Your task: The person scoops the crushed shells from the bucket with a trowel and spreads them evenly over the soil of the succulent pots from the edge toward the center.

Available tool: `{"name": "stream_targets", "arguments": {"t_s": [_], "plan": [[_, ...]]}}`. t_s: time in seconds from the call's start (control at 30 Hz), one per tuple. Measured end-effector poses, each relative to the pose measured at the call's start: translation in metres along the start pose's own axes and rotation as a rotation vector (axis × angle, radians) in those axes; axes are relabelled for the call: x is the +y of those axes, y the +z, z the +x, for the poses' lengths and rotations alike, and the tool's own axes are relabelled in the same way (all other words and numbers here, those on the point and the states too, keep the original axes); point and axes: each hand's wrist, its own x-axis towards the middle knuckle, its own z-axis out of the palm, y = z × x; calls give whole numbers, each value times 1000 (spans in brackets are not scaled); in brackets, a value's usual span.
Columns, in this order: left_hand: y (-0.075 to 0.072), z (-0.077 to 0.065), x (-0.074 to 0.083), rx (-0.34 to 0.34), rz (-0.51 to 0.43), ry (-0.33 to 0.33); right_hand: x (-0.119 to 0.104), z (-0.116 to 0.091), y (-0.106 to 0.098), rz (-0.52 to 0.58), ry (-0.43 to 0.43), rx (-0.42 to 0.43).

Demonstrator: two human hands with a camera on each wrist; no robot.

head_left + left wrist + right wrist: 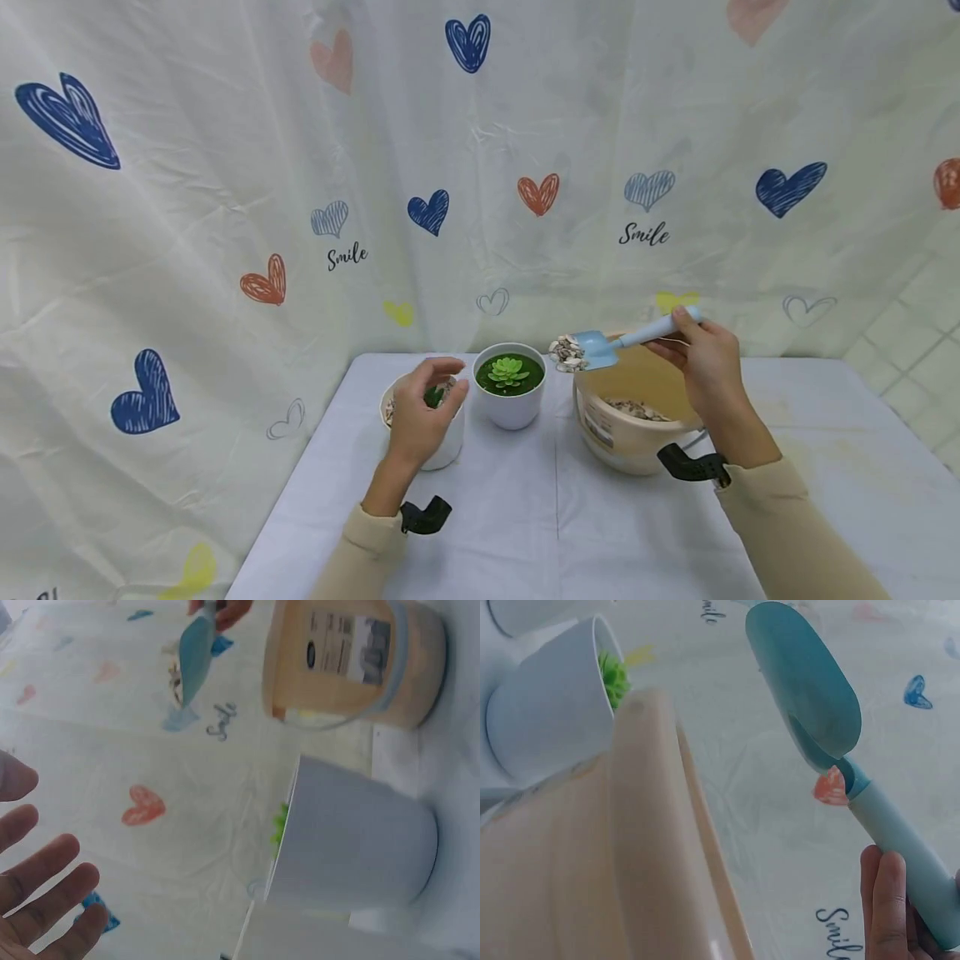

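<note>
My right hand [707, 360] grips the pale blue handle of a small garden trowel [806, 679] above a peach bucket [637, 450]. Light and brown pebble-like bits [567, 353] are heaped on the trowel's blade, which reaches left past the bucket's rim. More of the same bits [636, 409] lie inside the bucket. With fingers apart and loosely bent, my left hand [422, 417] is over a white pot [447, 450], hiding much of it; a dark green plant and some bits show in that pot. Nothing is in the left hand.
Between the hands, farther back, a second white pot [512, 410] holds a bright green succulent [507, 372] on a green surface. A white cloth [517, 533] covers the table. Behind it hangs a curtain [480, 150] printed with hearts. The bucket's handle [396, 656] hangs down its side.
</note>
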Motion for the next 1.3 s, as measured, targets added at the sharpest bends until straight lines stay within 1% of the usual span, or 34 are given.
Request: {"name": "stream_targets", "arguments": {"t_s": [0.1, 0.13, 0.2, 0.27, 0.33, 0.47, 0.6, 0.73, 0.83, 0.93, 1.03, 1.13, 1.3], "plan": [[-23, 0, -14, 79, 101, 5, 5, 1, 13, -10, 35, -16], [-30, -1, -19, 95, 131, -6, 8, 1, 17, -18, 48, -19], [-44, -3, -30, 103, 164, -40, 13, 2, 25, -27, 74, -26], [-55, -7, -41, 89, 188, -102, 19, 3, 32, -43, 95, -26], [-64, -11, -53, 55, 198, -176, 25, 4, 40, -60, 116, -26], [-74, -23, -71, -20, 216, -295, 37, 5, 55, -119, 142, -40], [-76, -33, -83, -94, 200, -373, 49, 6, 69, -178, 153, -58], [-74, -38, -89, -168, 138, -434, 58, 7, 83, -220, 166, -64], [-70, -40, -92, -209, 119, -449, 64, 6, 93, -237, 170, -61], [-67, -42, -97, -228, 108, -457, 70, 6, 101, -237, 166, -58], [-64, -44, -101, -231, 95, -472, 74, 5, 107, -247, 165, -46], [-63, -45, -104, -232, 88, -492, 76, 5, 112, -284, 158, -39], [-60, -48, -105, -225, 82, -519, 82, 4, 118, -329, 139, -63]]}}
